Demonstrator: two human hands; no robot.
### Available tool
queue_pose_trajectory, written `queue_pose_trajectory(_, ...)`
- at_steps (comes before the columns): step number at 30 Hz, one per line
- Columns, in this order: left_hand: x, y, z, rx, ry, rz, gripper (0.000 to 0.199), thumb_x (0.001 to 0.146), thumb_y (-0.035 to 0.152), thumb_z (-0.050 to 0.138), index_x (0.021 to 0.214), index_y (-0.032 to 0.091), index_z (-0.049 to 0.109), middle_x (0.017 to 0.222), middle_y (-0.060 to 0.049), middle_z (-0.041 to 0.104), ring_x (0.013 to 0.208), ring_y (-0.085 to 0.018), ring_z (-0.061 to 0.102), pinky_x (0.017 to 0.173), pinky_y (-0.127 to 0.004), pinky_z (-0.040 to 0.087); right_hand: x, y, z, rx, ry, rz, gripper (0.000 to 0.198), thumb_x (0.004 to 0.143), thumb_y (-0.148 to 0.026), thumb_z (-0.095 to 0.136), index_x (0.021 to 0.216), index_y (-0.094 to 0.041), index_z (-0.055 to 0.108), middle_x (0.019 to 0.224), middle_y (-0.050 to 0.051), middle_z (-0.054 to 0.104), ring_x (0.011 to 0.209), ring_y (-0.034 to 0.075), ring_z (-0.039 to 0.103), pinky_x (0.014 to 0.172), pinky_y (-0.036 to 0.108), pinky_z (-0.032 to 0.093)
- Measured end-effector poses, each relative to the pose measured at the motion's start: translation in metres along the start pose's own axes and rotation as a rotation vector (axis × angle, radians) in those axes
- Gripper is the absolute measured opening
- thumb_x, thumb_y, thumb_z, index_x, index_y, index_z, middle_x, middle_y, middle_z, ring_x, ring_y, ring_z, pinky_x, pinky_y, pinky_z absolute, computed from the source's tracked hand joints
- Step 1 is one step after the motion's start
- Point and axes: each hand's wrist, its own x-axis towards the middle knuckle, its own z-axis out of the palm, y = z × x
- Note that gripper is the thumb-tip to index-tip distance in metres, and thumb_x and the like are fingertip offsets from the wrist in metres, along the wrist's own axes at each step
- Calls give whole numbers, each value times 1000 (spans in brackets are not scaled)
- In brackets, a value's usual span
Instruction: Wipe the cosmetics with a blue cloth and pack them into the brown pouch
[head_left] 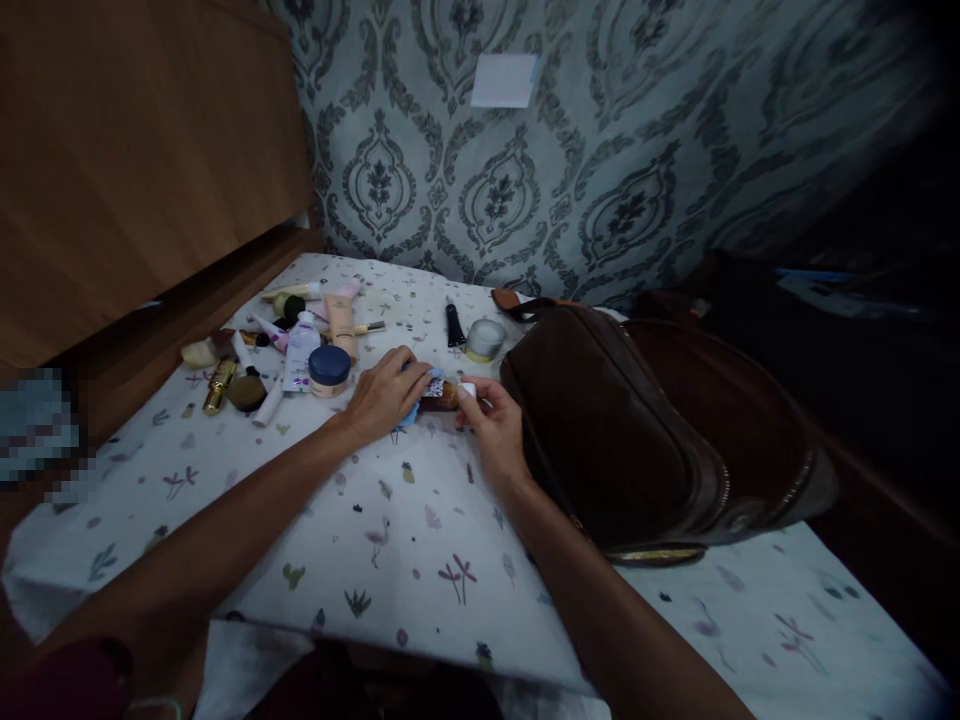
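Over the middle of the printed cloth lies a small amber bottle (441, 398) with a label and a white cap (467, 390). My right hand (495, 425) is closed at its cap end, thumb and fingers pinching there. My left hand (386, 392) curls over the other end, with a blue cloth (409, 415) under its fingers and against the bottle. Part of the bottle and most of the cloth are hidden by that hand. Left of it stands a cream jar with a dark blue lid (329, 366).
Tubes and cosmetics, among them a clear-white tube (301, 355) and a beige tube (341, 325), cluster at the left. A grey jar (486, 338) and black tube (454, 325) stand behind my hands. A brown leather bag (600, 420) lies close on the right.
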Motion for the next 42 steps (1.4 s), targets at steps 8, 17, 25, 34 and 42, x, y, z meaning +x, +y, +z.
queue_pose_trajectory(8, -1, 18, -2, 172, -131, 198, 43, 98, 45, 49, 132, 17, 52, 114, -14, 58, 107, -26, 54, 73, -32, 52, 1, 3, -2, -2, 26, 12, 32, 72, -51, 73, 77, -22, 59, 65, -4, 58, 50, 12, 47, 49, 27, 41)
queue_pose_trajectory(17, 0, -11, -4, 47, -239, 125, 40, 95, 38, 57, 130, 19, 51, 119, -11, 58, 111, -27, 51, 72, -31, 51, 2, 8, 1, 4, 75, 62, 36, 69, -53, 75, 80, -22, 60, 68, -3, 58, 57, 14, 53, 46, 26, 41)
queue_pose_trajectory(25, 9, -15, -6, -626, -204, -34, 29, 96, 44, 52, 98, 16, 60, 92, -5, 63, 87, -21, 59, 80, -30, 44, 0, -9, -1, -27, 1, -106, 36, 76, -49, 70, 94, -19, 63, 80, 0, 61, 64, 13, 53, 48, 23, 43)
queue_pose_trajectory(34, 9, -2, -4, -889, -198, -327, 49, 90, 61, 46, 64, 19, 43, 58, 5, 40, 57, -12, 39, 54, -24, 32, -4, -19, 0, -85, -19, -32, 36, 77, -55, 64, 85, -21, 57, 65, -6, 50, 49, 10, 42, 44, 23, 37)
queue_pose_trajectory(42, 11, 16, -5, -966, 9, -572, 51, 85, 67, 47, 64, 20, 48, 56, 4, 45, 55, -14, 43, 56, -26, 37, -24, -36, 4, -296, 22, -214, 26, 87, -47, 57, 87, -21, 55, 75, -2, 53, 67, 14, 50, 59, 24, 42)
